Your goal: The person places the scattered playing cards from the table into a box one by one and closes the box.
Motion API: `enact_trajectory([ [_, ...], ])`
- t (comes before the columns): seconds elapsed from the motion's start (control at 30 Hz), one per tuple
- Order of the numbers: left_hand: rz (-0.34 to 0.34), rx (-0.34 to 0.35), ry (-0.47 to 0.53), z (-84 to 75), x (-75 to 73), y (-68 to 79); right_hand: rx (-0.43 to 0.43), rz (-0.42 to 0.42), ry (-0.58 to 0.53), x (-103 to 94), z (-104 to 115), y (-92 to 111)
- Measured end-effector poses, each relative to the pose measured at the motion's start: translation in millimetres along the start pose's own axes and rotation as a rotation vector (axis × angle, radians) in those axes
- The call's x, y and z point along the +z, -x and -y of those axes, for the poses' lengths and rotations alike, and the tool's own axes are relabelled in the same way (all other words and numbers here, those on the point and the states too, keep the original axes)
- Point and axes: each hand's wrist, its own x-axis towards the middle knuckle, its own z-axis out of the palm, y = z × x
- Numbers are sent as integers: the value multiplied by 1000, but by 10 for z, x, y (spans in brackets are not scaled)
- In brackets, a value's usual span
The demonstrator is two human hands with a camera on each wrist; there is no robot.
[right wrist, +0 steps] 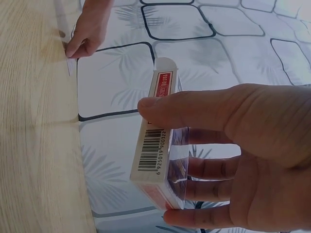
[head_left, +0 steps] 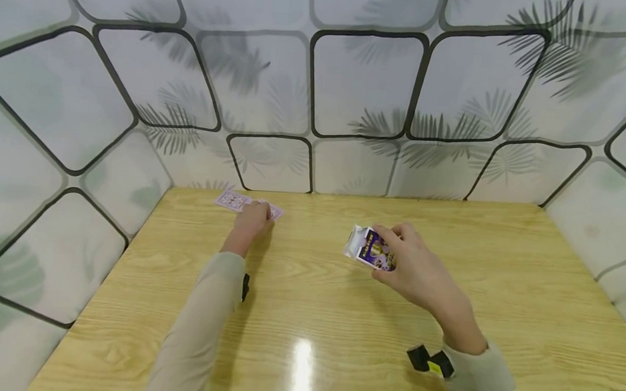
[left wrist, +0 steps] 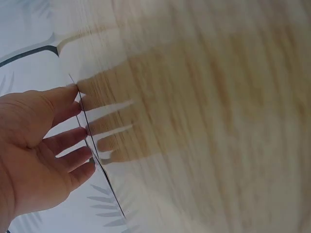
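At the far left of the table, my left hand (head_left: pixel 254 217) has its thumb and fingertips together at some playing cards (head_left: pixel 232 201) with a pink-and-white patterned back. Cards stick out on both sides of that hand; their middle is hidden under it. In the left wrist view the cards show edge-on as thin dark lines at the fingertips (left wrist: pixel 88 153). My right hand (head_left: pixel 417 272) grips a card box (head_left: pixel 378 250) above the table, thumb along one narrow side and fingers around the other. The box is purple with a white end, its rounded flap (right wrist: pixel 165 64) standing out; a barcode marks its side.
The wooden table (head_left: pixel 308 295) runs back to a wall covering (head_left: pixel 369 86) with dark outlined shapes and leaf prints. The cards lie near the table's back edge. A bright reflection shows at the front. Small black devices (head_left: pixel 430 362) sit at the wrists.
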Motion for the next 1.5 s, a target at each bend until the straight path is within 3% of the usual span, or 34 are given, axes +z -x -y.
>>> enact_trajectory([
  [0.23,67,-63,170,-1,-29,75,4,11,-5,-4,5,13],
  [0.43,100,-94,193,-14,-64,175,14,26,-11,12,-17,-8],
  [0.6,140,-86,194,-38,-59,246,28,35,-12,7,-28,-25],
  [0.7,157,-77,243,-56,-37,280,29,45,-5,16,-30,-27],
  [0.9,134,-50,320,-55,24,336,23,65,-1,45,-17,-39],
  [1.23,148,-118,307,-94,39,421,25,49,-13,53,-1,2],
  [1.5,219,-79,232,-134,-15,491,13,24,-5,39,20,14],
])
